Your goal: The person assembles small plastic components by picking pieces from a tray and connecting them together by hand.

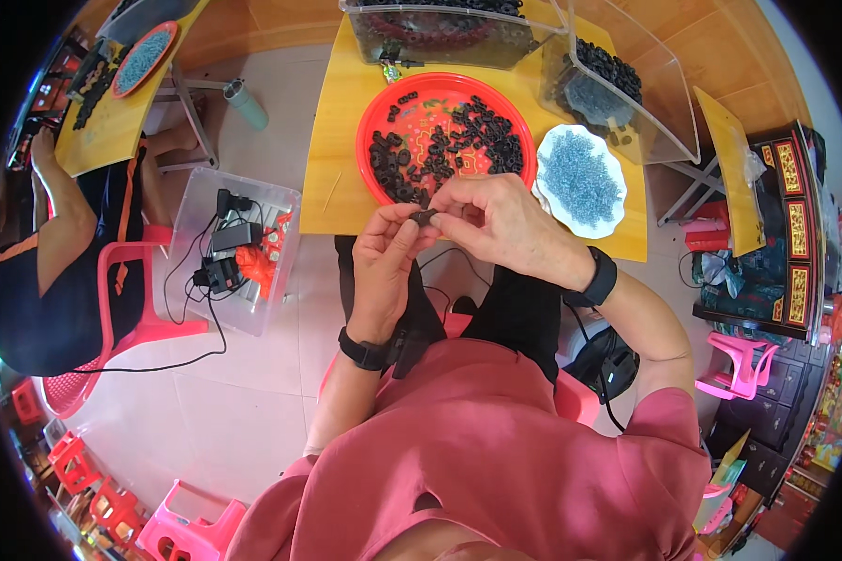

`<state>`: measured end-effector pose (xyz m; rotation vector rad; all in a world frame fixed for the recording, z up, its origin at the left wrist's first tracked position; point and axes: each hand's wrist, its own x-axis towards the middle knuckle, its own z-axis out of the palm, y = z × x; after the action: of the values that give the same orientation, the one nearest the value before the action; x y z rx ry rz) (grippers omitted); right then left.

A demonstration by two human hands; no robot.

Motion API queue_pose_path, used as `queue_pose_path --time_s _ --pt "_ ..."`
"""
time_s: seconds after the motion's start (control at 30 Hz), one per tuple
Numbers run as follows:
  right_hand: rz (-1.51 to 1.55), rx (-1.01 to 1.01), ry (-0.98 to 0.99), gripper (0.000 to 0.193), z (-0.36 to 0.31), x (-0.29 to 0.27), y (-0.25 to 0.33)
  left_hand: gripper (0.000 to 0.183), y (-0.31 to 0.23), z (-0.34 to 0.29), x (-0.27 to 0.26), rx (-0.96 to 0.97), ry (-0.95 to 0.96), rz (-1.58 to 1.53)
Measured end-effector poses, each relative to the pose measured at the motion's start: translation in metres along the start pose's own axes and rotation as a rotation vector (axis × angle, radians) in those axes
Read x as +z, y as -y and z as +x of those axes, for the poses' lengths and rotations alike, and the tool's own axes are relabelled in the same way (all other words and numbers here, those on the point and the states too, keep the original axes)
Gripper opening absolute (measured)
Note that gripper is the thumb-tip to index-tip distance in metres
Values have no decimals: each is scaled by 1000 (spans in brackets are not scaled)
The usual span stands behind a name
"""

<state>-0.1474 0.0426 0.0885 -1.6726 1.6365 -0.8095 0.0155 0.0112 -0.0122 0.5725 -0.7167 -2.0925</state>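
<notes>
My left hand [390,251] and my right hand [498,217] meet just over the near edge of the yellow table [320,204]. Between their fingertips they pinch one small black part [423,217]; its exact kind is too small to make out. Right beyond my hands lies a round red tray [374,103] with many small black parts [485,131] scattered over it. To the right of the tray, close to my right wrist, a white scalloped plate [611,221] carries a heap of small clear bluish pieces [582,178].
Clear plastic bins [440,37] of black parts stand along the table's back and right. On the left floor, a clear box [285,248] holds cables and adapters. A person [65,224] sits on a pink chair [126,309] at another table. A green tumbler [245,105] stands between.
</notes>
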Motion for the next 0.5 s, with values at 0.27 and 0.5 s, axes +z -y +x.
queue_pose_path --time_s 0.27,0.5 --pt "148 79 51 14 1 1 -5 18 1 0 0 94 -1 164" --pt "255 222 147 17 2 -1 -10 16 -1 0 1 14 35 221"
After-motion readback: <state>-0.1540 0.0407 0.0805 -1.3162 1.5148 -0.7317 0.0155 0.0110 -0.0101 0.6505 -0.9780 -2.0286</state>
